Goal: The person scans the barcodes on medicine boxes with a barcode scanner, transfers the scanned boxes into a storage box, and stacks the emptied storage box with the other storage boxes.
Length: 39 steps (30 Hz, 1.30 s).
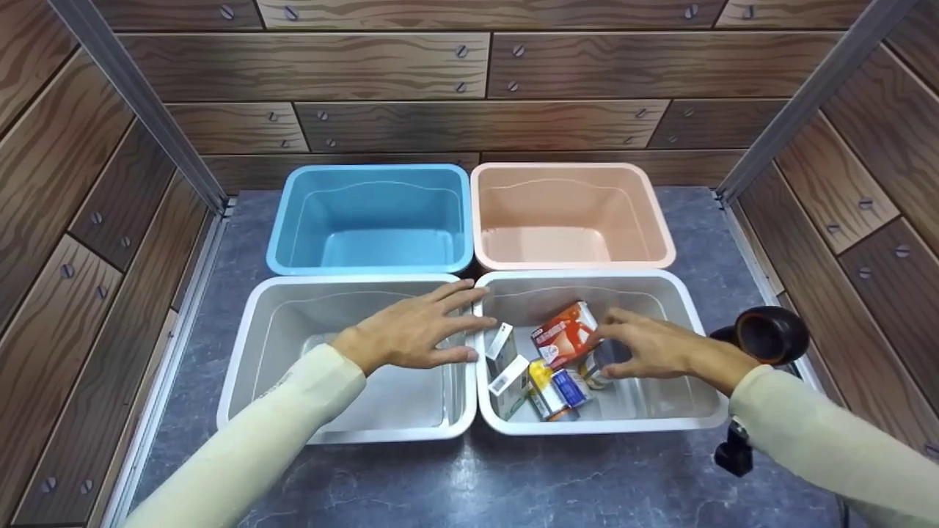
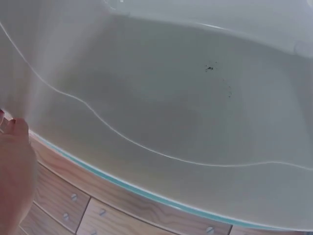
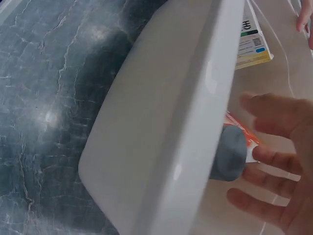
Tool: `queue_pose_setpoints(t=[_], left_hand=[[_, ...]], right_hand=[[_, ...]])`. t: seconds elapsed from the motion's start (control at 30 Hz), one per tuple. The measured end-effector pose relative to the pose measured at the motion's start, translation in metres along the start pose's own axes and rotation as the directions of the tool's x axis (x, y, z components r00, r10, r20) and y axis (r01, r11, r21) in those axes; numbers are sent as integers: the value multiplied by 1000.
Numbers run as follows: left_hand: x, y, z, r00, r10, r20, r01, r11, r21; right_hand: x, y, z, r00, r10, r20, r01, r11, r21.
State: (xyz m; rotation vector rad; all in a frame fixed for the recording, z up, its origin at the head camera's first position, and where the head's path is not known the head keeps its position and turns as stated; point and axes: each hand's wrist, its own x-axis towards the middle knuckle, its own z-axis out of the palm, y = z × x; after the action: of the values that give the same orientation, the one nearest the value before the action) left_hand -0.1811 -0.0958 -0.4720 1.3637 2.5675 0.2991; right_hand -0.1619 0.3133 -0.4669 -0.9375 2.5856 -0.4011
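Observation:
My right hand (image 1: 649,343) reaches into the right white bin (image 1: 693,422), its fingers spread and slightly bent beside a jar with a dark grey lid (image 1: 610,353). In the right wrist view the fingertips lie close to that lid (image 3: 231,152); whether they touch it I cannot tell. Next to the jar leans a red-and-white box (image 1: 559,341). Nearer the bin's left wall are a yellow-and-white container (image 1: 543,385), a small blue-and-white container (image 1: 572,386) and two white-edged boxes (image 1: 511,385). Fingers extended, my left hand (image 1: 414,330) hovers at the rims between the white bins, holding nothing.
A left white bin (image 1: 242,367) stands beside the right one. Behind them are a blue bin (image 1: 282,220) and a peach bin (image 1: 660,227). A black device (image 1: 772,335) stands right of the bins, near my right forearm. Wood-patterned walls enclose the dark marbled surface (image 1: 469,491).

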Motion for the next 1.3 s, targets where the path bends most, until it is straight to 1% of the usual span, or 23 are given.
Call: queue_pose_setpoints(t=[0.13,0.27,0.43,0.5,0.57,0.67,0.73,0.8,0.87,0.93,1.03,1.13,1.2,1.3], left_hand=[[1,0,2,1000,-1,7,1,1000,-22],[1,-1,3,1000,12,-3,-12,999,-38],[2,-2,6,999,34,-34,-35,998,-51],[2,-2,7,998,37,-41,-40,998,-58],[2,-2,7,998,37,-46,-40,997,-65],[2,-2,8,998,36,-56,-40,997,-67],[2,-2,8,998,36,-59,-40,997,-67],[1,-3,9,998,35,-60,-39,997,-65],[1,-3,10,997,36,-62,-40,997,-64],[1,-3,10,997,37,-64,-42,997,-68],[1,-3,11,997,36,-68,-40,997,-70],[2,-3,11,997,35,-70,-40,997,-72],[2,-3,10,997,35,-71,-40,996,-73],[1,-2,10,997,32,-73,-38,996,-79]], right_hand=[[0,2,7,999,-10,39,10,1000,-1],[1,4,12,998,-31,46,32,999,-20],[0,4,12,995,-97,26,98,994,-56],[-2,4,8,992,-123,8,123,991,-60],[-4,4,3,991,-130,-9,130,991,-44],[-10,4,-9,995,-100,-30,100,995,7],[-14,3,-18,997,-67,-43,70,995,76],[-18,3,-27,997,-41,-68,52,985,167],[-23,3,-34,993,-25,-113,54,964,259],[-26,3,-38,985,-10,-173,66,945,320],[-31,3,-42,965,15,-263,75,941,331],[-36,3,-44,944,62,-323,48,945,323],[-40,3,-46,930,106,-352,20,941,337],[-44,4,-49,901,166,-401,-14,935,354]])
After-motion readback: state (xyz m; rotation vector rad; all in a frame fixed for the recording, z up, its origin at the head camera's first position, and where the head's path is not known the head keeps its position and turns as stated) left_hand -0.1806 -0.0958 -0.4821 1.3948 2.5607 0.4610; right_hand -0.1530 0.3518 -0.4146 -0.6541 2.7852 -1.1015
